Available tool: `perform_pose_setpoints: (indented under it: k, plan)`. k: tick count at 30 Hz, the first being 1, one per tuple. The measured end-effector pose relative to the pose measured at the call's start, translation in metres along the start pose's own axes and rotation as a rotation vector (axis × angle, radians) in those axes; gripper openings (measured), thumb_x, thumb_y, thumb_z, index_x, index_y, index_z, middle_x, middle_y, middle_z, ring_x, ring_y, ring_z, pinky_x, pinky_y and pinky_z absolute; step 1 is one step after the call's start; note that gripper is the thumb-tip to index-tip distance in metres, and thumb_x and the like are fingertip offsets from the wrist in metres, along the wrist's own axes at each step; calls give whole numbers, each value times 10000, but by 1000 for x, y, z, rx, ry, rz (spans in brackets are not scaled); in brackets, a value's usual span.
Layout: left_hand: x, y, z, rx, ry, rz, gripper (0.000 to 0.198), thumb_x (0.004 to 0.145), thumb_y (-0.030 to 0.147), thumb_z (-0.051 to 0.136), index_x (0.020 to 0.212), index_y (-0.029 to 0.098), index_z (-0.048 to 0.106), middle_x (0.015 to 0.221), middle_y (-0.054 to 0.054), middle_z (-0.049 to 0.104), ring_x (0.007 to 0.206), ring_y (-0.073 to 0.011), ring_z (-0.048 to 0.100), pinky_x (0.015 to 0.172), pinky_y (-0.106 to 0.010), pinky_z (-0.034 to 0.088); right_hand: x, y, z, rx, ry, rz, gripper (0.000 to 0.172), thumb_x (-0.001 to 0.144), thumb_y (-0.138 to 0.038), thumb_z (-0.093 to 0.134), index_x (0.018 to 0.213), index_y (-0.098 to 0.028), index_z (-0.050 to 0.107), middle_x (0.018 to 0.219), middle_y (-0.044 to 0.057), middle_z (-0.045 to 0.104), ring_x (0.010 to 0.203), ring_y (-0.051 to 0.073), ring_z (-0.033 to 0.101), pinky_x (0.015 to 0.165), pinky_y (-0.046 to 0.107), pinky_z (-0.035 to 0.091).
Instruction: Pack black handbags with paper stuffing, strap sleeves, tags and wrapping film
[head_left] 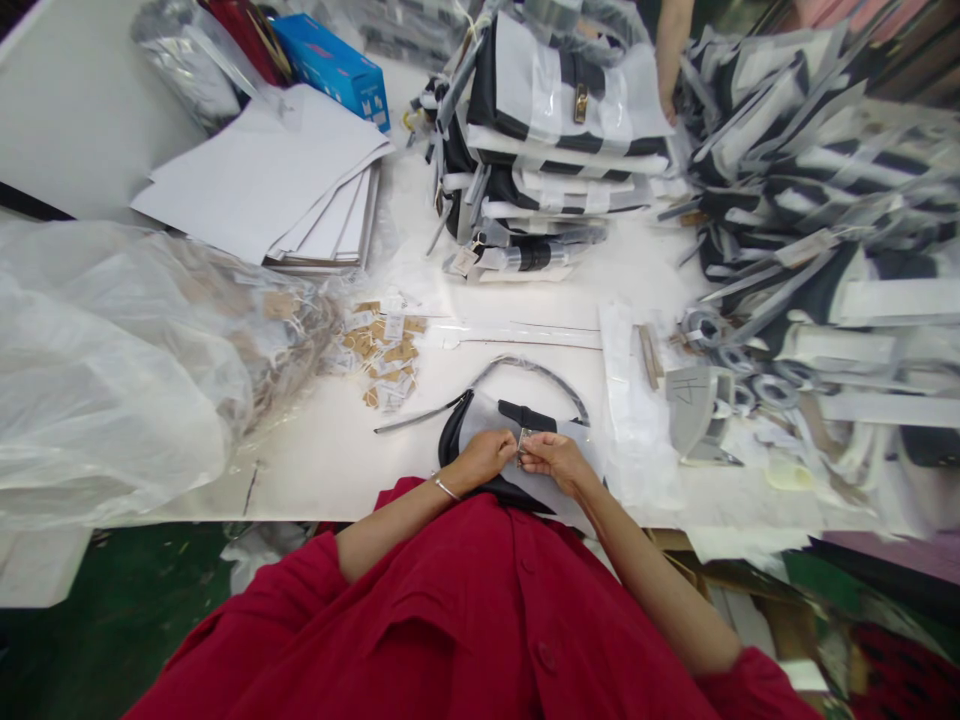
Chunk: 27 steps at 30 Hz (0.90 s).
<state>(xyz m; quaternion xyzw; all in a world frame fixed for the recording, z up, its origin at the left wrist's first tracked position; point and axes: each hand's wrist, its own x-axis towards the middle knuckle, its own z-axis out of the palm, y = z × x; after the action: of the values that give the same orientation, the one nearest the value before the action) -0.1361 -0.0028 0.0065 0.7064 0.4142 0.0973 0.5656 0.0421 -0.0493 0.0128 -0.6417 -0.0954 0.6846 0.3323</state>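
Observation:
A black handbag [454, 430] with pale protective sheet over its front lies on the white table right before me. Its wrapped strap [551, 372] loops out behind it. At the middle of the bag, below the black flap tab [517, 413], is a small metal clasp [523, 437]. My right hand [559, 462] pinches this clasp between thumb and fingers. Close against it on the left, my left hand [484, 458] is closed, its fingertips touching near the clasp; what they grip is hidden.
Several wrapped handbags [570, 100] are stacked behind, with more bags [825, 200] heaped at right. Brown and white tags [386, 350] lie left of my bag, beside a big plastic bag [112, 360]. White paper sheets [262, 170], a blue box [330, 65] and a tape dispenser [697, 415] stand around. Another person's arm [671, 50] reaches in.

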Motion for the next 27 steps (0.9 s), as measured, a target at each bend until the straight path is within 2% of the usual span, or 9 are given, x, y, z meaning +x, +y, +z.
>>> perform_pose_setpoints:
  k: [10, 13, 17, 20, 24, 27]
  plan:
    - [2, 6, -2, 207, -24, 40, 220, 906, 245, 443, 784, 187, 617, 757, -19, 644, 703, -152, 556, 671, -250, 390, 0, 4, -1, -24, -12, -28, 319, 568, -324, 892, 716, -135, 682, 607, 34, 696, 541, 132, 660, 542, 239, 596]
    - [4, 12, 0, 285, -33, -5, 230, 901, 253, 450, 756, 191, 618, 736, -26, 646, 681, -160, 557, 676, -265, 388, 0, 6, 1, -13, -5, -50, 298, 563, -299, 891, 687, -134, 676, 579, 19, 679, 517, 124, 644, 526, 231, 589]
    - [8, 16, 9, 365, 37, -101, 210, 881, 259, 461, 762, 199, 624, 756, -41, 672, 704, -183, 587, 708, -293, 391, 1, 9, 4, -24, 38, -68, 279, 576, -289, 882, 667, -143, 662, 570, 9, 672, 504, 116, 630, 517, 224, 582]
    - [9, 14, 16, 409, 72, -107, 195, 874, 253, 457, 782, 194, 619, 797, -61, 686, 744, -201, 602, 737, -315, 393, 2, 11, 4, -25, 60, -69, 300, 577, -318, 881, 664, -148, 651, 569, 7, 669, 508, 113, 624, 508, 219, 572]
    - [8, 11, 20, 401, 101, -68, 198, 878, 255, 445, 779, 185, 602, 766, -62, 662, 741, -200, 585, 753, -324, 395, 3, 11, 3, -7, 36, -63, 324, 574, -341, 883, 687, -149, 649, 594, 7, 675, 533, 118, 633, 524, 225, 570]
    - [8, 9, 16, 255, 109, -43, 181, 859, 251, 470, 722, 186, 568, 706, -23, 621, 698, -166, 551, 738, -300, 403, 2, 9, 2, 12, 7, -54, 316, 593, -345, 875, 709, -154, 652, 624, 14, 685, 554, 126, 643, 547, 238, 576]
